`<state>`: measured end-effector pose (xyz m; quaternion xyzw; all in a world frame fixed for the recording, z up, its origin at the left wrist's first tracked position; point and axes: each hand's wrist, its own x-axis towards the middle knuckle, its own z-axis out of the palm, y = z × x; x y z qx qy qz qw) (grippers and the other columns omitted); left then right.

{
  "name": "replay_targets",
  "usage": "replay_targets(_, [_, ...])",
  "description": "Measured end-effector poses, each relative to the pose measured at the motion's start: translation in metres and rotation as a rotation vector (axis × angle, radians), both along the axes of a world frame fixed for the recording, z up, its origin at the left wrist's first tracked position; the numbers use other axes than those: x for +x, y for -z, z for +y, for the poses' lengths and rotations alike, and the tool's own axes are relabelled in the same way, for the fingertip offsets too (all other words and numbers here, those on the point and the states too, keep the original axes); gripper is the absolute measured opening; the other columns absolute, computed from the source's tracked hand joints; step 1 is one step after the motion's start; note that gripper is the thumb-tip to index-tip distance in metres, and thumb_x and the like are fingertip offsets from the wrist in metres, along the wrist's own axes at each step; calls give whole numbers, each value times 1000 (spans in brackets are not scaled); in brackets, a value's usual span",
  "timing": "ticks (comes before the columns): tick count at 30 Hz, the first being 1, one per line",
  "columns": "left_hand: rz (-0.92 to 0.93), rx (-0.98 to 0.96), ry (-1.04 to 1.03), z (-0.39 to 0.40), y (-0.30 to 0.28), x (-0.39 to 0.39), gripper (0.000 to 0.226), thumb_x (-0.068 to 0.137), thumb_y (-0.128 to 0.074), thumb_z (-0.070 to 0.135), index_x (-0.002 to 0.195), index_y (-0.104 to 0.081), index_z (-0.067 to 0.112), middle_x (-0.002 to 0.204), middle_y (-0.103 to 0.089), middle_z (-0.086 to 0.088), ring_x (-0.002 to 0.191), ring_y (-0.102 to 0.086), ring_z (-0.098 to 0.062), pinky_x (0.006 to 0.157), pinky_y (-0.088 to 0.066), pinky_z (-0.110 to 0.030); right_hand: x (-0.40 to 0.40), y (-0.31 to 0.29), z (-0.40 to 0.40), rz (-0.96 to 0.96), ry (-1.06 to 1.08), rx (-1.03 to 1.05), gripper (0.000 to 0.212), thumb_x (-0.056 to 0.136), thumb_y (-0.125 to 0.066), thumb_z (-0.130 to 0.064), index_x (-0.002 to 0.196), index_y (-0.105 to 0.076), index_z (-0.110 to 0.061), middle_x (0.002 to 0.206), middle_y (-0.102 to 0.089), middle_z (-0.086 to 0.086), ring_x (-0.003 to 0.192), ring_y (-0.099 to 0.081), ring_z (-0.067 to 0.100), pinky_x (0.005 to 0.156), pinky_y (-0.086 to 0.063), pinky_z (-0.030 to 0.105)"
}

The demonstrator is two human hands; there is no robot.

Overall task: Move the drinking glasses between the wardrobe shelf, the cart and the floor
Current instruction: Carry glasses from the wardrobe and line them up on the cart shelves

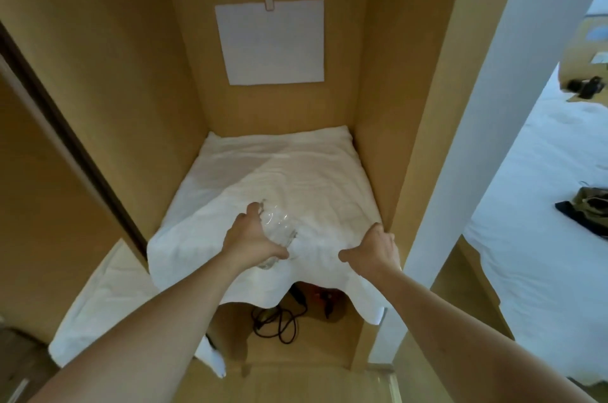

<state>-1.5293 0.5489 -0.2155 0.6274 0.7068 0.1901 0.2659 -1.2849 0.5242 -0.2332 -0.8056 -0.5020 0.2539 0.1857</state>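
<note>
Here the tall tan wooden wardrobe (108,80) fills most of the view, its side walls running up past both hands and out of frame at the top. Beyond the fingers, a crumpled white cloth (279,172) covers the wardrobe shelf and hangs over its front edge, so the shelf board itself is hidden. To the right of the right hand, past a white upright panel (477,139), a white bed (543,238) is cut off by the frame edge, with dark items on it too blurred to name. High on the back wall above the fingers hangs a blank white square sheet (271,42) under a small clip. Below the hands, under the cloth's hem, a coiled black cable (279,323) lies on the lower board beside a dark and red object, mostly hidden. The left hand (251,239) grips a clear drinking glass (278,231) lying tilted on the cloth, fingers curled round it; the glass's outline is hard to make out against the white. The right hand (375,248) rests on the cloth near the right wall, thumb spread, its fingers curled down into the fabric; whether they pinch it cannot be told.
</note>
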Motion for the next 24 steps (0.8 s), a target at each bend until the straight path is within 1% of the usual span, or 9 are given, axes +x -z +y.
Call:
replay_targets(5, [-207, 268, -29, -59, -6, 23, 124, 37, -89, 50, 145, -31, 37, 124, -52, 10, 113, -54, -15, 90, -50, -32, 11, 1, -39, 180, -60, 223, 101, 63, -86, -37, 146, -31, -18, 131, -43, 4, 109, -47, 21, 82, -38, 29])
replay_targets(8, [-304, 368, 5, -89, -17, 49, 113, 40, -91, 49, 137, -32, 48, 119, -55, 15, 107, -59, -10, 87, -53, -28, 25, -6, -65, 277, -72, 363, 102, 61, -86, -40, 146, -30, -24, 133, -40, -2, 113, -46, 17, 93, -42, 33])
replay_targets(10, [-359, 394, 20, -105, -27, 71, 112, 42, -88, 52, 138, -32, 47, 118, -56, 15, 106, -61, -8, 89, -54, -29, 40, -12, -85, 315, -62, 442, 102, 63, -86, -41, 146, -29, -28, 134, -40, -8, 119, -49, 17, 101, -46, 39])
replay_targets(12, [-404, 415, 56, -114, -34, 92, 113, 45, -87, 54, 142, -29, 47, 120, -55, 17, 108, -58, -1, 89, -51, -23, 59, -15, -102, 334, -34, 509, 100, 64, -87, -41, 145, -29, -31, 132, -40, -12, 118, -51, 15, 101, -49, 41])
replay_targets(14, [-440, 446, 121, -123, -43, 121, 110, 49, -89, 52, 141, -29, 49, 119, -51, 29, 106, -55, 12, 83, -45, -10, 85, -19, -120, 338, 14, 559, 101, 65, -88, -43, 144, -27, -34, 128, -40, -14, 113, -53, 11, 96, -50, 37])
replay_targets(16, [-478, 455, 176, -127, -50, 156, 106, 51, -91, 51, 139, -32, 48, 118, -53, 32, 103, -57, 13, 81, -47, -12, 118, -25, -136, 332, 70, 609, 101, 64, -89, -45, 144, -28, -35, 125, -38, -16, 108, -51, 7, 95, -50, 34])
replay_targets(19, [-534, 450, 256, -131, -60, 213, 102, 49, -93, 54, 134, -38, 45, 120, -62, 24, 106, -63, 5, 87, -54, -23, 169, -33, -158, 275, 160, 667, 102, 63, -89, -47, 145, -30, -32, 130, -42, -13, 114, -50, 10, 100, -48, 36])
replay_targets(22, [-624, 436, 370, -141, -63, 276, 107, 49, -90, 60, 140, -36, 45, 126, -52, 34, 104, -55, 21, 82, -47, -7, 224, -38, -187, 237, 298, 722, 100, 59, -90, -46, 142, -36, -30, 125, -47, -10, 109, -57, 11, 93, -52, 35])
replay_targets(24, [-639, 419, 433, -153, -64, 318, 107, 50, -86, 69, 141, -34, 49, 120, -50, 38, 99, -56, 20, 79, -46, -8, 260, -39, -211, 229, 399, 762, 98, 59, -90, -45, 140, -38, -31, 120, -47, -11, 102, -58, 10, 87, -53, 32])
